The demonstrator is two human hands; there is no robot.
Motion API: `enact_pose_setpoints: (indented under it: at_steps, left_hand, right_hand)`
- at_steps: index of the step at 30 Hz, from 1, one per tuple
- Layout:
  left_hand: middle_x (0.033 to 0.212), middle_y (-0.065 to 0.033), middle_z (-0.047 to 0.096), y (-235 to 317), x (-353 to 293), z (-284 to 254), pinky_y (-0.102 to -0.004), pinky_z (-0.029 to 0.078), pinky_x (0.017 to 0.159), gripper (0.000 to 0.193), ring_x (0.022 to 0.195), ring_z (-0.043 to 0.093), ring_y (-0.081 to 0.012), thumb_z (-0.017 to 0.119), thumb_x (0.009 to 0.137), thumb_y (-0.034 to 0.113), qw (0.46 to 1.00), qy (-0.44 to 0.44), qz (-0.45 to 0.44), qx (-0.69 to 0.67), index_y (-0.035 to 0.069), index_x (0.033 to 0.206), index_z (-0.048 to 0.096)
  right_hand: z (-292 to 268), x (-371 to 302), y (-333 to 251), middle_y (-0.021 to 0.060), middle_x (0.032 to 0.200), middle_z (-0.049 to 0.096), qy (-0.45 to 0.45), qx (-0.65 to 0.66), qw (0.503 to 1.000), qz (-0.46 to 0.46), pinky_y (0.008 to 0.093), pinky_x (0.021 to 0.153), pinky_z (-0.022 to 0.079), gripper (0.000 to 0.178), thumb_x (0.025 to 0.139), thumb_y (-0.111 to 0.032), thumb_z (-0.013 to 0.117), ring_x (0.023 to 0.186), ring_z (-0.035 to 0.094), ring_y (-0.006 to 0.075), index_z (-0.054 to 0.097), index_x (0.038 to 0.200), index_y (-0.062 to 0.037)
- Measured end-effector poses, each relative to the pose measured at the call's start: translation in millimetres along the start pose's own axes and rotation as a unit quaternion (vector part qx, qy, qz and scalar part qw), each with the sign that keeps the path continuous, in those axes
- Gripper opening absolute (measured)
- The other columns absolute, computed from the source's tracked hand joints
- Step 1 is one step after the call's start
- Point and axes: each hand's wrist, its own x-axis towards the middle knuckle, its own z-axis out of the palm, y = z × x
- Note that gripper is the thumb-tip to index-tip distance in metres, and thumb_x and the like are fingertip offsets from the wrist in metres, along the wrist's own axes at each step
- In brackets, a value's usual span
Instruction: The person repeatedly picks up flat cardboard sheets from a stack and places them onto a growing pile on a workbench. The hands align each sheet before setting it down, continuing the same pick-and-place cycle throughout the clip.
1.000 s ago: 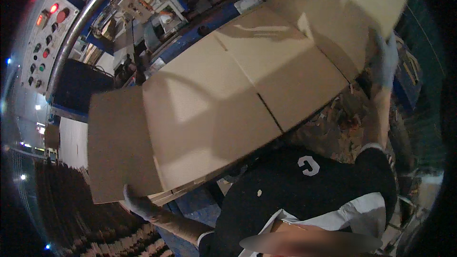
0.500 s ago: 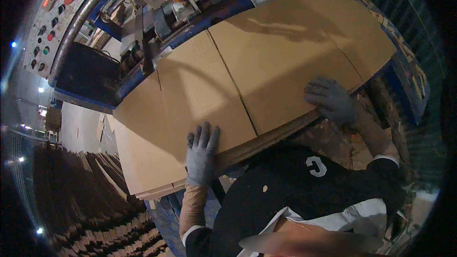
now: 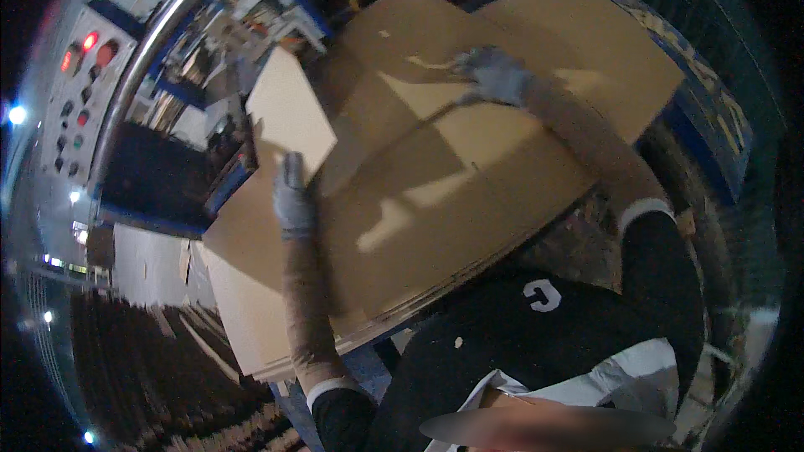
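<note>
A stack of flat brown cardboard sheets [image 3: 502, 146] lies before me, its near edge close to my body. My left hand [image 3: 294, 203], in a grey glove, reaches forward over the left part of the stack. Its fingers are stretched out and touch the lower edge of a brightly lit cardboard panel [image 3: 289, 113]. Farther off, my right hand [image 3: 496, 77], also gloved, is stretched over the top cardboard with thumb and fingers apart. A thin pale strip [image 3: 429, 63] shows at its fingertips; whether the hand touches it is unclear. Motion blurs the fingers a little.
A blue-framed machine [image 3: 180, 172] stands at the far side, with a bent metal tube [image 3: 159, 33] along its left. Beyond that is a control panel [image 3: 81, 92] with lit red lamps. Many stacked cardboard pieces [image 3: 151, 368] fill the lower left. Green mesh [image 3: 737, 59] hangs at right.
Both hands have moved forward, away from my body, the right one also to the left. The top cardboard has shifted toward the machine, and a lit panel now stands out beyond my left hand.
</note>
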Motion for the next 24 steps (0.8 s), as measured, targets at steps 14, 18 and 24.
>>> enact_pose_setpoints:
  at_steps: [14, 18, 24]
  left_hand:
    - [0.147, -0.0183, 0.034, 127, -127, -95, -0.0456, 0.022, 0.113, 0.074, 0.138, 0.028, -0.0374, 0.072, 0.076, 0.029, 0.955, -0.294, -0.034, -0.004, 0.015, 0.141, 0.041]
    - [0.144, -0.0148, 0.039, 160, -154, -89, -0.0536, 0.021, 0.111, 0.069, 0.136, 0.030, -0.0379, 0.070, 0.071, 0.045, 0.964, -0.264, -0.008, -0.039, 0.020, 0.132, 0.051]
    - [0.137, -0.0119, 0.046, 168, -158, -95, -0.0538, 0.025, 0.109, 0.060, 0.129, 0.038, -0.0364, 0.068, 0.074, 0.044, 0.978, -0.188, -0.051, -0.069, 0.016, 0.125, 0.054]
  right_hand:
    - [-5, 29, 25, 0.0181, 0.112, 0.062, -0.002, 0.069, 0.993, 0.097, 0.0468, 0.083, 0.049, 0.052, 0.086, -0.052, 0.053, 0.097, 0.062, 0.0379, 0.063, 0.115, -0.0102]
    - [37, 114, -2, 0.0165, 0.128, 0.055, -0.027, 0.105, 0.993, 0.045, 0.0428, 0.098, 0.040, 0.061, 0.084, -0.052, 0.054, 0.117, 0.052, 0.0351, 0.052, 0.130, -0.0118]
    - [31, 160, -19, 0.0149, 0.136, 0.047, -0.193, 0.032, 0.969, 0.152, 0.0388, 0.108, 0.030, 0.064, 0.089, -0.053, 0.045, 0.126, 0.043, 0.0291, 0.048, 0.132, -0.0060]
